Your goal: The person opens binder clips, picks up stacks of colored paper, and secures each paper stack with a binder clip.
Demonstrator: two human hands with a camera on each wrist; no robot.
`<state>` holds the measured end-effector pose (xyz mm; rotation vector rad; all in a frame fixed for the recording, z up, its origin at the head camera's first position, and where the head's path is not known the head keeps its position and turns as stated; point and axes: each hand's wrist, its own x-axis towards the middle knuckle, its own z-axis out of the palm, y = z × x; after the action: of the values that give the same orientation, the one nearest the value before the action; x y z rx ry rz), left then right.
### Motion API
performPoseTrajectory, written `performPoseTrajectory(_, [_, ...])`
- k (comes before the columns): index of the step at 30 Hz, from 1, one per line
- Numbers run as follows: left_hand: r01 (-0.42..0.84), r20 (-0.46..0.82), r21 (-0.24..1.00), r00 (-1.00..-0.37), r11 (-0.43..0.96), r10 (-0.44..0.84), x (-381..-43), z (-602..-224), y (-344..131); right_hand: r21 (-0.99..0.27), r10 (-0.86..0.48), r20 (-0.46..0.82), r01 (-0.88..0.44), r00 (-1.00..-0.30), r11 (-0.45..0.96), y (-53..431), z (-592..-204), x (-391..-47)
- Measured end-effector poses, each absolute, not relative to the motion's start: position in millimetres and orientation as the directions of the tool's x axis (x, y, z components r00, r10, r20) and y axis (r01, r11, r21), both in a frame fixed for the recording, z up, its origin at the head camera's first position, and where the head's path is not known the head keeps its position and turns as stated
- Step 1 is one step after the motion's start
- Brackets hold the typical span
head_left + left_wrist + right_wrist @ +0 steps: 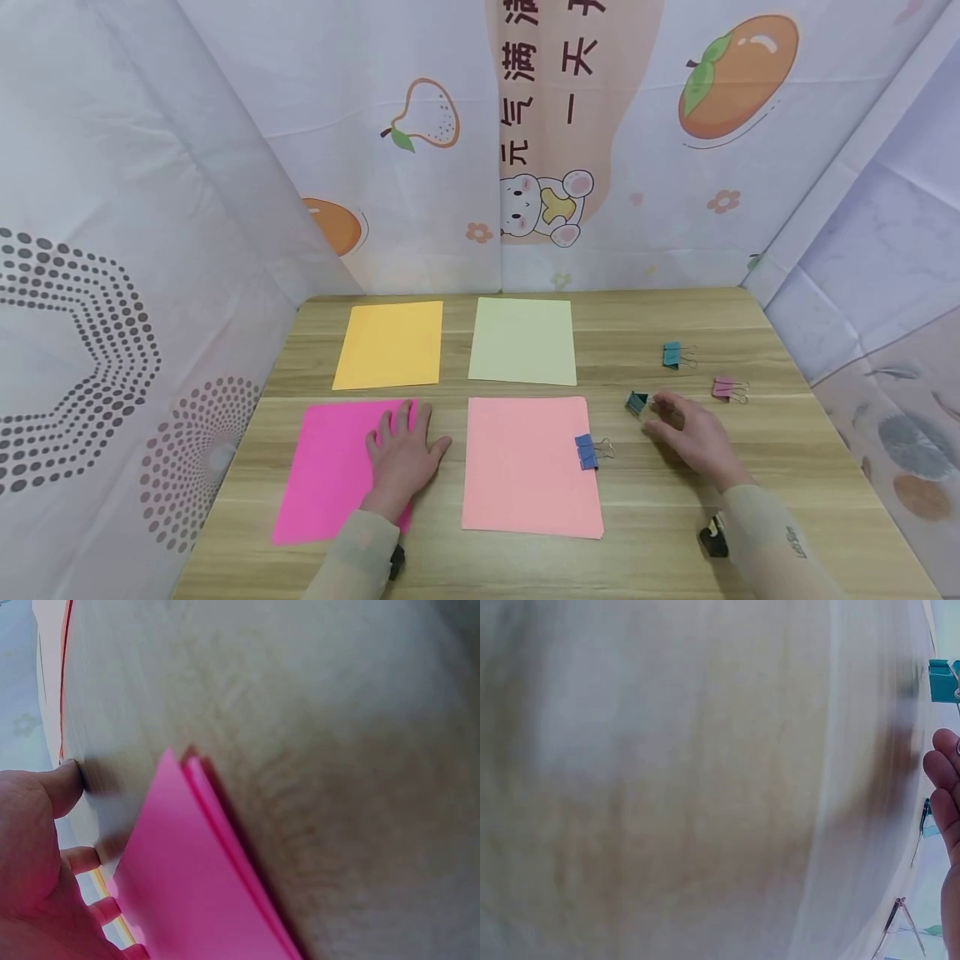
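My left hand (pixel 403 457) rests with fingers spread at the right edge of a magenta paper stack (pixel 326 467). In the left wrist view, the stack's corner (pixel 187 825) shows more than one layer, and the thumb (pixel 67 787) lies beyond the paper. To the right of the salmon-pink paper stack (pixel 525 492), my right hand (pixel 697 437) pinches a dark teal binder clip (pixel 636 404) by its wire handles. The right wrist view shows that clip (pixel 942 682) just past the fingertips. A blue binder clip (pixel 586 452) grips the salmon-pink stack's right edge.
Behind stand a yellow paper stack (pixel 392 346) and a pale green one (pixel 522 342). A teal binder clip (pixel 671 355) and a pink binder clip (pixel 723 388) lie on the wooden table (pixel 630 550) beyond my right hand. Printed curtains (pixel 637 208) enclose the back and sides.
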<state>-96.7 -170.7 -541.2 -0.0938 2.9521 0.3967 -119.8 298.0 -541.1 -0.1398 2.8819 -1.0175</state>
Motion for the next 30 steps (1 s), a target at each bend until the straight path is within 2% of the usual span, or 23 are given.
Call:
performPoseTrajectory(12, [-0.084,-0.15,0.271,-0.988,0.959,-0.044,-97.8,-544.2,-171.2,-0.612,-0.097,-0.058,-0.042,-0.994,0.79,294.0,-537.1,-120.0])
performPoseTrajectory(30, [-0.059,-0.101,0.245,-0.994,0.968,-0.035,-102.3,-542.6,-174.2,-0.59,-0.106,0.027,-0.102,-0.994,0.801,288.4,-532.9,-120.3])
